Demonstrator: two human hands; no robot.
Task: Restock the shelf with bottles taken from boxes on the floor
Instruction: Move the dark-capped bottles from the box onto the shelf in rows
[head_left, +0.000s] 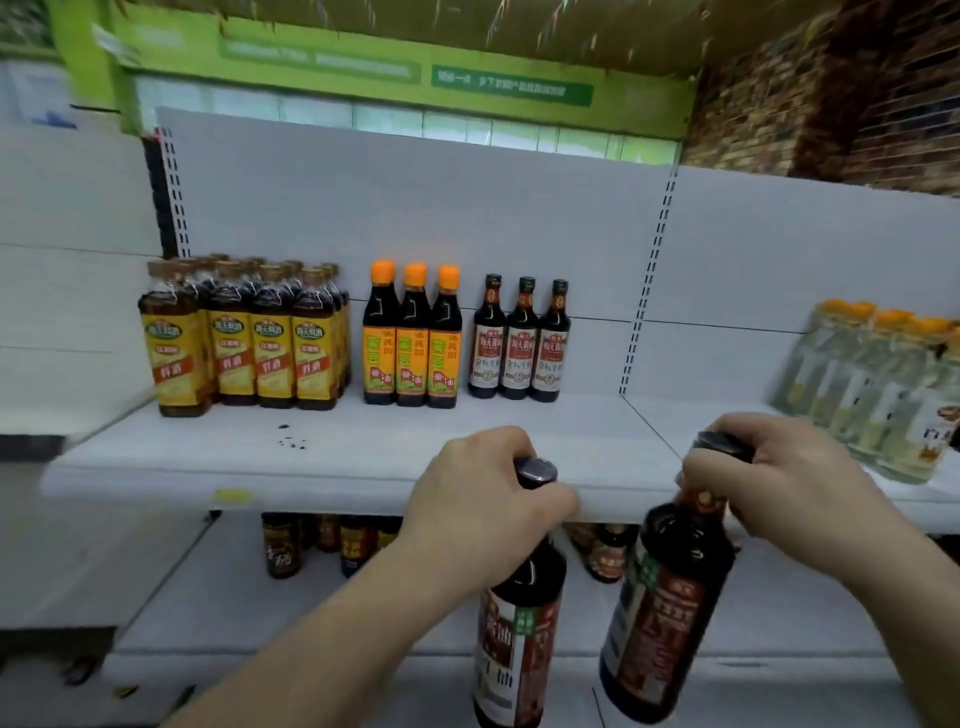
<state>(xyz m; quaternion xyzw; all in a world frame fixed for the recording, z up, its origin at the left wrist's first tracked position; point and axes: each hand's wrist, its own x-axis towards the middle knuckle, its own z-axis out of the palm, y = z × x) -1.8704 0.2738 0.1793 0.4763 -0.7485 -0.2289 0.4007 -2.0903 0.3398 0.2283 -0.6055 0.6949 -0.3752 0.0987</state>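
Our left hand (483, 499) holds the left bottle (519, 623) upright by the neck, our right hand (789, 478) the right bottle (660, 613) tilted, with the shelf (363, 457) just beyond both grips, above the bottles' bases.

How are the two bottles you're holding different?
The left-hand bottle hangs upright; the right-hand bottle leans sideways. The left-hand bottle's label turns white lower down; the right-hand bottle's looks mostly dark red. Both are dark, black-capped and gripped at the neck, one by the left hand, one by the right hand.
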